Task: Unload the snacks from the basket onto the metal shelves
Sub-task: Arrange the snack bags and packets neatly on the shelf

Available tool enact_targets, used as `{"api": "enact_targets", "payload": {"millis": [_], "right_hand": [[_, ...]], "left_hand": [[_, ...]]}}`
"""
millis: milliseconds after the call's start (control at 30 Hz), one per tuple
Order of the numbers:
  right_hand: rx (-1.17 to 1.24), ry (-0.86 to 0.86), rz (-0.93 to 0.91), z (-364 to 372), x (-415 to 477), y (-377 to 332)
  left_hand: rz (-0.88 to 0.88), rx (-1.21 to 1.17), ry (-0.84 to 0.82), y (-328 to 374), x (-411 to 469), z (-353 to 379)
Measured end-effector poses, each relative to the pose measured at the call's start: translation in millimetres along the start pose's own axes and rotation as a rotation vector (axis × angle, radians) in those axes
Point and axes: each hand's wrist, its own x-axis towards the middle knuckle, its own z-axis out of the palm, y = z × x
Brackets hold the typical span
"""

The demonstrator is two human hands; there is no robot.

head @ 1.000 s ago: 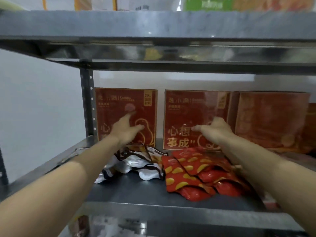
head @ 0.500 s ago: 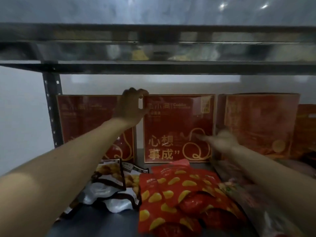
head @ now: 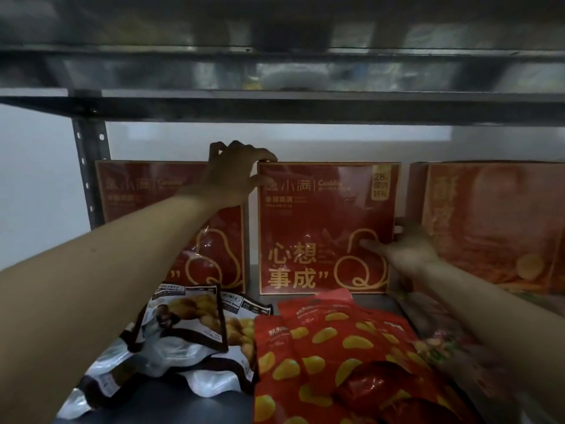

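A second ago both grips were low in front of the standing boxes. Now the left grip (head: 235, 171) has climbed to the top left corner of the middle red box (head: 324, 228), with its fingers curled over the top edge. The right grip (head: 409, 247) has slid to that box's right edge, thumb on the front face and fingers hooked into the gap beside the right-hand box (head: 489, 221).

So the box is pinched from two sides, upright at the far side of the metal shelf (head: 189, 408) (the basket is out of view). I judge it is being squared up between its neighbours, the left box (head: 137, 194) included. Red snack bags (head: 330, 347) and white-and-brown bags (head: 183, 325) lie nearer, apparently already unloaded.
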Motion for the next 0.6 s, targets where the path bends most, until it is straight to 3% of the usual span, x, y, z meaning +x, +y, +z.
{"api": "enact_targets", "payload": {"millis": [267,433,600], "right_hand": [[-0.012,0.003,-0.011,4.1,3.8,0.7],[-0.140,-0.051,0.006,-10.8,-0.4,-5.6],[-0.256,0.011,-0.044,-46.4,-11.2,-17.9]], "left_hand": [[-0.025,-0.101,0.039,-2.2,-3.6,6.1],[-0.022,-0.112,0.021,-0.5,-7.6,3.7],[-0.009,-0.108,0.020,21.6,-5.2,-4.9]]}}
